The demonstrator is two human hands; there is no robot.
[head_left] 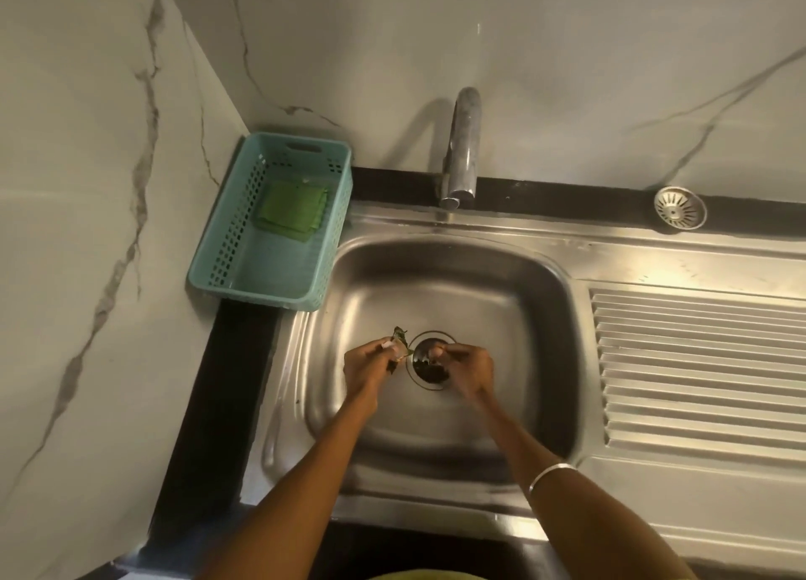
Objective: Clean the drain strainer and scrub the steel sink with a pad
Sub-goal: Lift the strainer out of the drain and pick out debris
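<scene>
Both forearms reach down from the near edge into the sink (pixel 541 274), a silver bangle (pixel 550 475) on the right wrist. At the basin floor the left hand (pixel 366 363) has its fingers curled round a wad of dark green leafy scraps (pixel 400 339), held just left of the drain (pixel 431 359). The right hand (pixel 469 370) reaches over the drain with its fingertips drawn together at the opening, where more dark debris (pixel 432 368) sits; whether it has pinched any of it cannot be told. The drain's own strainer cannot be made out under the hands. A round strainer (pixel 680 207) lies on the sink ledge at the back right, well apart from the drain.

By the look of it, the work is at its first stage: waste is being picked out of the drain by hand, some already gathered, some left. The green pad (pixel 291 208) lies untouched in the teal basket (pixel 227 248) at the left of the sink, beside the wall. The tap (pixel 462 161) shows no water running. Rinsing the strainer and scrubbing the basin appear not yet begun.
</scene>
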